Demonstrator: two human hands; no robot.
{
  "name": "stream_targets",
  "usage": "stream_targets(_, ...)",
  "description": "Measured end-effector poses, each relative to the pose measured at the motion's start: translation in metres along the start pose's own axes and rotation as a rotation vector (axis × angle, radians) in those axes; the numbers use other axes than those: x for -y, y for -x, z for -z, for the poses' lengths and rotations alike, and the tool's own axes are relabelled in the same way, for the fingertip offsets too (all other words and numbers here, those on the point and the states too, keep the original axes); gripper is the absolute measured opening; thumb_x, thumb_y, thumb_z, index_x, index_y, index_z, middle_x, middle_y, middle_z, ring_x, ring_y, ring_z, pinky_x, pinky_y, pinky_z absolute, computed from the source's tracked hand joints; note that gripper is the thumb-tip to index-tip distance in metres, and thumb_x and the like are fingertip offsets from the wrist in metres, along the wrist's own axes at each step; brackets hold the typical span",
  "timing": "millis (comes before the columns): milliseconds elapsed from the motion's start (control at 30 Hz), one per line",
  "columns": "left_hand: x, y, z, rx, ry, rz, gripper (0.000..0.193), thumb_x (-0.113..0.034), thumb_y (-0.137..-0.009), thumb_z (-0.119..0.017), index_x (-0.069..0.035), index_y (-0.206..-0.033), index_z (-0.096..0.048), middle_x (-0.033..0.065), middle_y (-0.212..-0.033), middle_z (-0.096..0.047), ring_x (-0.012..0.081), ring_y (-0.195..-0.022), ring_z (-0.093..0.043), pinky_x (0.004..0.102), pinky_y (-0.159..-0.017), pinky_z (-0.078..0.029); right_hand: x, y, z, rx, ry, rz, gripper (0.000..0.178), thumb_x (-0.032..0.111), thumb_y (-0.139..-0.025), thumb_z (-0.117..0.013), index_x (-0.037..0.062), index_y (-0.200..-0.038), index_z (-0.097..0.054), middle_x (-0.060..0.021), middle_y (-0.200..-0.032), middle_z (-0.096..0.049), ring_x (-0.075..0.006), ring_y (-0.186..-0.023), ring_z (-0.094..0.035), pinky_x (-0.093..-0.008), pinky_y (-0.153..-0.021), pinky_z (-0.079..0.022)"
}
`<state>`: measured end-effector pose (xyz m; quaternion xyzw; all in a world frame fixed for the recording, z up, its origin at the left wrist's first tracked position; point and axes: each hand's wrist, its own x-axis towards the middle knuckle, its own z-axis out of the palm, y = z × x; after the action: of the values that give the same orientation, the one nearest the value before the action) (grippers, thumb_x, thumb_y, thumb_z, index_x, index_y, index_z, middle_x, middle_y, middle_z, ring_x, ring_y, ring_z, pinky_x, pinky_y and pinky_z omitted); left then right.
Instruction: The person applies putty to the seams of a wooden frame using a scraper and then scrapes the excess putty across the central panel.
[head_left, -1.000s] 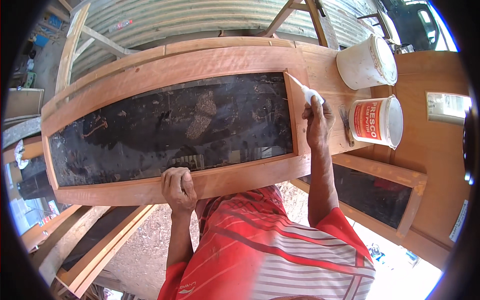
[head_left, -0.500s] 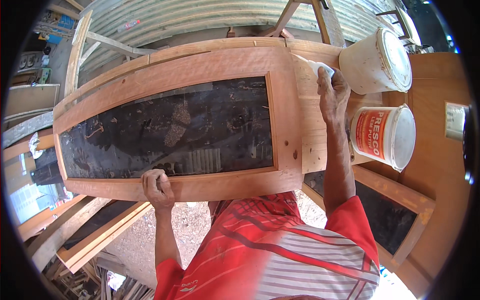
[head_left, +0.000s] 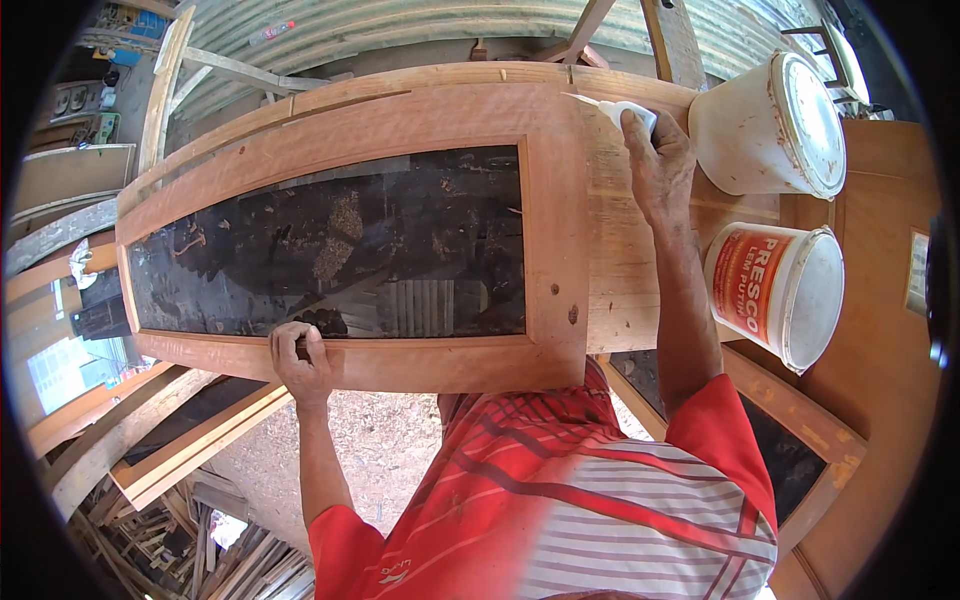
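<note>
Gripping a small white bottle (head_left: pixel 640 115), the right hand (head_left: pixel 662 165) has its thumb and fingers closed around it in the upper right of the frame. The bottle's thin nozzle points left, toward the upper right corner of the wooden-framed panel (head_left: pixel 440 368); whether its tip touches the wood is too small to tell. The bottle is probably light and soft-walled, best held around its body, clear of the nozzle. At lower left of centre, the left hand (head_left: pixel 300 362) lies with curled fingers on the panel's lower rail; I cannot tell whether it pinches the edge or only rests there. Filling the middle of the frame, the panel looks stiff and fairly heavy, best taken by its rails, since the dark inset (head_left: pixel 440 225) seems to be glass: slick and breakable. Its wood is reddish brown, with 2 dark knots at the lower right corner; the inset is glossy, with pale, dusty smears. Beyond, at right, stand 2 buckets, 1 plain white (head_left: pixel 745 125) and 1 red-labelled (head_left: pixel 738 270).
</note>
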<state>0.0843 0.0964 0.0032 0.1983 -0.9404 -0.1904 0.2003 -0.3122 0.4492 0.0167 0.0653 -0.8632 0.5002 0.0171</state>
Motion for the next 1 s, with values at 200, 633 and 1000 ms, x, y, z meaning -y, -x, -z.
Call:
stream_targets(200, -0.002, -0.001, 0.0, -0.007, -0.001, 0.031, 0.017, -0.015, -0.102, -0.063, 0.0, -0.095, -0.062, 0.0172, -0.096, -0.067, 0.0364, -0.092, -0.063, 0.0469, -0.086, -0.05, 0.005, -0.003, -0.002, 0.024, 0.017, 0.024, 0.036, 0.033, -0.105, -0.07, -0.0028, -0.103, -0.074, -0.0008, -0.077, -0.063, -0.0079, -0.073, -0.052, -0.03, -0.065, -0.045)
stream_targets(633, 0.0, 0.0, -0.001, -0.033, 0.0, 0.071, 0.016, -0.013, -0.102, -0.064, 0.002, -0.095, -0.062, 0.0179, -0.096, -0.067, 0.0368, -0.091, -0.063, 0.0465, -0.086, -0.05, 0.005, -0.004, -0.001, 0.045, 0.057, 0.016, 0.032, 0.03, -0.104, -0.071, -0.0022, -0.106, -0.076, -0.0018, -0.077, -0.065, -0.0087, -0.075, -0.053, -0.031, -0.069, -0.047)
stream_targets(1000, 0.003, 0.001, -0.001, -0.027, -0.005, 0.086, 0.016, -0.011, -0.102, -0.064, 0.003, -0.095, -0.062, 0.0182, -0.095, -0.067, 0.0363, -0.09, -0.063, 0.046, -0.085, -0.05, 0.009, -0.002, -0.002, 0.038, 0.059, 0.043, 0.033, 0.03, -0.104, -0.071, -0.0027, -0.106, -0.076, -0.0018, -0.076, -0.063, -0.0082, -0.073, -0.052, -0.0308, -0.066, -0.046)
